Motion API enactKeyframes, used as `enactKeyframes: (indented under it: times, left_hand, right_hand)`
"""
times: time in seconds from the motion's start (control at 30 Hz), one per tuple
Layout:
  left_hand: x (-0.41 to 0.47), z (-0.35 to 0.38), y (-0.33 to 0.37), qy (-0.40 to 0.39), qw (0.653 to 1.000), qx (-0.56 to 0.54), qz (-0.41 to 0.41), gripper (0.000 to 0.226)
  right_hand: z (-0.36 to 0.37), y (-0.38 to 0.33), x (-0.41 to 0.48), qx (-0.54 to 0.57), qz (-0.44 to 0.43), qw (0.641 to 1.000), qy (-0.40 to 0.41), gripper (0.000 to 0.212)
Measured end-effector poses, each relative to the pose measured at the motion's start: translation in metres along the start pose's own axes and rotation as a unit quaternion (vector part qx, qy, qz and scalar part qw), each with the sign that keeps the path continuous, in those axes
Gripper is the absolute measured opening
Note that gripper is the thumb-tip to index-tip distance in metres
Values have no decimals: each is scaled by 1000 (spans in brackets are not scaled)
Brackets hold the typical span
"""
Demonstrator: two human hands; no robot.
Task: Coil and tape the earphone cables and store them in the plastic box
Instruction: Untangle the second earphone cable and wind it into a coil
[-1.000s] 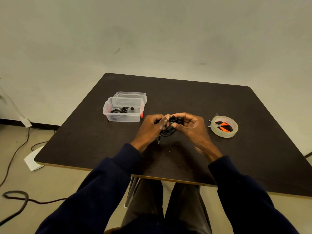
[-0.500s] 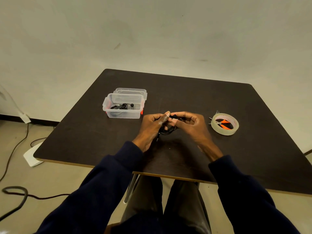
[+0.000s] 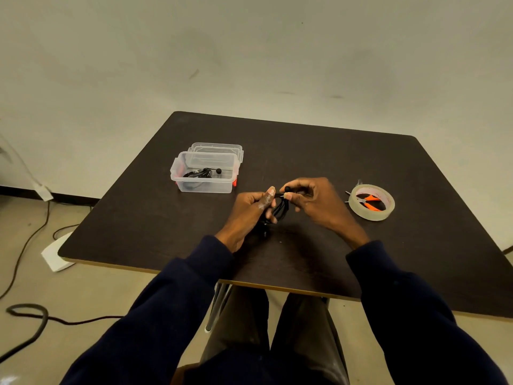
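With left hand (image 3: pixel 249 209), fingers curled, gripped the loose coil of thin black earphone cable (image 3: pixel 281 209) over the dark brown table (image 3: pixel 305 151); with right hand (image 3: pixel 316 201), pinched a small black earbud (image 3: pixel 286 188) at its top. Drew the hands slightly apart since a moment before, probably finishing the coil ahead of taping. Left the clear tape roll (image 3: pixel 372 215) near the right hand untouched, and the open transparent plastic box (image 3: pixel 205 187) further left.

My only camera rides on my head, wide-angle, facing forward and down; the worktop (image 3: pixel 305 151) lies close below, my left hand (image 3: pixel 248 211) and right hand (image 3: pixel 319 202) mid-frame.
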State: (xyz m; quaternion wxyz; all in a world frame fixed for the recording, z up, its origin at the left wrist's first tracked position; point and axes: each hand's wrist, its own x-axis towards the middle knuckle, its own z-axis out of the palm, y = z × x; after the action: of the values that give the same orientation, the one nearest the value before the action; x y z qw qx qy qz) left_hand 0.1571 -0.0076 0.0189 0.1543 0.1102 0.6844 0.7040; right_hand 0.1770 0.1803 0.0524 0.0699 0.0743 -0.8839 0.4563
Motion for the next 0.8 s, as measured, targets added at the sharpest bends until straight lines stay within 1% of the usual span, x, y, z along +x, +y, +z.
enactKeyframes:
  times: [0.07,0.2,0.3,0.43,0.57,0.7,0.8]
  left_hand:
    - [-1,-3,3,-21,1000,-9,-20,41]
    - [3,-11,8,-42,997,35,-46,40]
    - [6,-12,9,-48,996,62,-35,37]
    - [5,-14,12,-59,994,86,-12,32]
    - [4,-17,12,-65,992,107,-11,34]
    - [6,-16,16,-97,991,86,-40,35]
    - [6,-14,21,-105,989,79,-61,39]
  right_hand:
    - [-4,-1,2,1,3,1000,-20,15]
    - [-16,-8,6,-3,5,997,-78,16]
    - [-25,-13,9,-7,4,994,-107,17]
    - [-31,-15,11,-19,4,992,-121,16]
    - [-33,-15,11,-28,-2,993,-115,16]
    - [-32,-15,15,-18,-5,993,-119,17]
    - [-28,-14,18,-10,-9,991,-131,17]
